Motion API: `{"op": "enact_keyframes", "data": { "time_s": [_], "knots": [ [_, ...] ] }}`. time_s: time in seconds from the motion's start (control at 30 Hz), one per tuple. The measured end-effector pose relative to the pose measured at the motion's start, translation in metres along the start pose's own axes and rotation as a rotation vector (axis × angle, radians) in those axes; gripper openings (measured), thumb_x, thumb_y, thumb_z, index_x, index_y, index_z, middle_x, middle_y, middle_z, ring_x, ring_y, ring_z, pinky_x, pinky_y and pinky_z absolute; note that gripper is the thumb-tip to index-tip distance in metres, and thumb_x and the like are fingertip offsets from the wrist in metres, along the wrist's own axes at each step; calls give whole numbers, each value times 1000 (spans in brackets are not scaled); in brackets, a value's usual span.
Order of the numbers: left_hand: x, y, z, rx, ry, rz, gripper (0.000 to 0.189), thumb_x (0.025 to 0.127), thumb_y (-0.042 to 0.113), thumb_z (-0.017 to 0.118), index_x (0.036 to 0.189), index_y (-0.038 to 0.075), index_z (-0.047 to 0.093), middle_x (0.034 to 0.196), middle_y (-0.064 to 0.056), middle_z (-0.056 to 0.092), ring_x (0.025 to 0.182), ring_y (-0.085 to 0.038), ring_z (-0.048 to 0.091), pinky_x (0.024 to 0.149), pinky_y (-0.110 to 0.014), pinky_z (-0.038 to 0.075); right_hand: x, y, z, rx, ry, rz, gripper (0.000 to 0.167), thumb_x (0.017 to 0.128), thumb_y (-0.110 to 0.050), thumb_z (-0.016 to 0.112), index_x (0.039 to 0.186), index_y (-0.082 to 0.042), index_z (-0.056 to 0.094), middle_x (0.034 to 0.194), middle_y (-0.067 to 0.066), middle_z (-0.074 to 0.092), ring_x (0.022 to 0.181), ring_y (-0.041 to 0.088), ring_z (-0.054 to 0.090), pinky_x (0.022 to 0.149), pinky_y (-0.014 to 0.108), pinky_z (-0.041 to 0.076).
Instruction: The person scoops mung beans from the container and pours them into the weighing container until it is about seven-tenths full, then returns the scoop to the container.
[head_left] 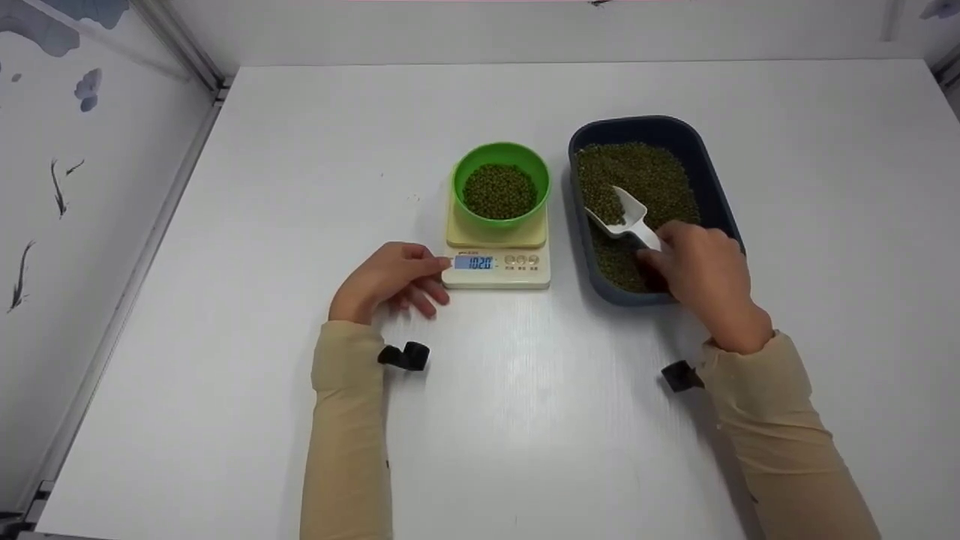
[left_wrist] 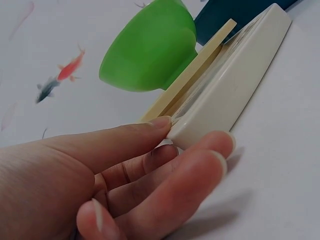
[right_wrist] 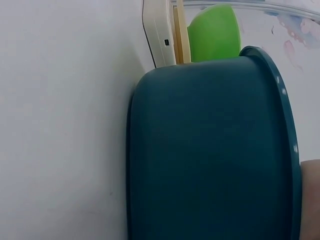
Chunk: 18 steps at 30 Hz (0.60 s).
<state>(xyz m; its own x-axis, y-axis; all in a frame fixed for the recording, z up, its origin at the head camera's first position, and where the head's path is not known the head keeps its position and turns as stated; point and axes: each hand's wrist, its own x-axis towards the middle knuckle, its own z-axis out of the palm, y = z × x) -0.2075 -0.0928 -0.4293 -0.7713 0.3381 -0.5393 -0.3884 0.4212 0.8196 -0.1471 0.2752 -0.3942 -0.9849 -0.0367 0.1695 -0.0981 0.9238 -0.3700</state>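
Observation:
A white kitchen scale (head_left: pixel 496 279) with a yellow top plate reads 102.0 on its display. On it stands a green bowl (head_left: pixel 541 196), part filled with small green beans, likely mung beans (head_left: pixel 499 192). My left hand (head_left: pixel 396 276) has its thumb and forefinger at the scale's front left corner, the other fingers loosely bent. To the right, my right hand (head_left: pixel 709 274) grips the handle of a white scoop (head_left: pixel 634 210). The scoop's blade lies low over beans in the dark blue tub (head_left: pixel 724 202), with some beans inside it.
The tub stands just right of the scale on a white table (head_left: pixel 480 420). Behind rises a white wall (head_left: pixel 450 34); a patterned panel (head_left: pixel 75 187) closes off the left side. A black wrist mount (head_left: pixel 405 356) sticks out from the left sleeve, another (head_left: pixel 681 376) from the right.

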Motion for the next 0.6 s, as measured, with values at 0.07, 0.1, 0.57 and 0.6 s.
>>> {"op": "enact_keyframes", "data": {
  "time_s": [0.07, 0.1, 0.57, 0.6],
  "knots": [
    [0, 0, 0, 2, -1, 2, 43, 77, 45, 65, 93, 5, 59, 84, -15, 67, 65, -28, 65, 42, -22, 40, 0, 0, 0, -8, 5, -3, 22, 81, -25, 66, 70, -9, 58, 52, 4, 46, 43, 20, 40, 44, 33, 29],
    [0, 0, 0, 4, -2, 3, 43, 77, 44, 65, 93, 5, 59, 84, -15, 67, 65, -27, 65, 42, -22, 40, 0, 0, 0, -12, 7, -4, 24, 81, -25, 66, 67, -9, 56, 51, 4, 44, 43, 20, 39, 43, 33, 28],
    [1, -1, 0, 8, 3, 33, 43, 78, 44, 65, 91, 4, 60, 82, -15, 67, 64, -28, 65, 41, -22, 40, 1, 3, -1, -37, 7, -20, 26, 84, -27, 63, 68, -10, 52, 49, 2, 39, 42, 18, 35, 43, 31, 24],
    [1, -1, 0, 7, 3, 32, 43, 78, 44, 65, 92, 4, 60, 82, -15, 67, 64, -28, 65, 41, -22, 40, 1, 2, -1, -38, 9, -18, 28, 84, -27, 62, 65, -11, 49, 48, 2, 37, 42, 18, 33, 43, 31, 23]
  ]
}}
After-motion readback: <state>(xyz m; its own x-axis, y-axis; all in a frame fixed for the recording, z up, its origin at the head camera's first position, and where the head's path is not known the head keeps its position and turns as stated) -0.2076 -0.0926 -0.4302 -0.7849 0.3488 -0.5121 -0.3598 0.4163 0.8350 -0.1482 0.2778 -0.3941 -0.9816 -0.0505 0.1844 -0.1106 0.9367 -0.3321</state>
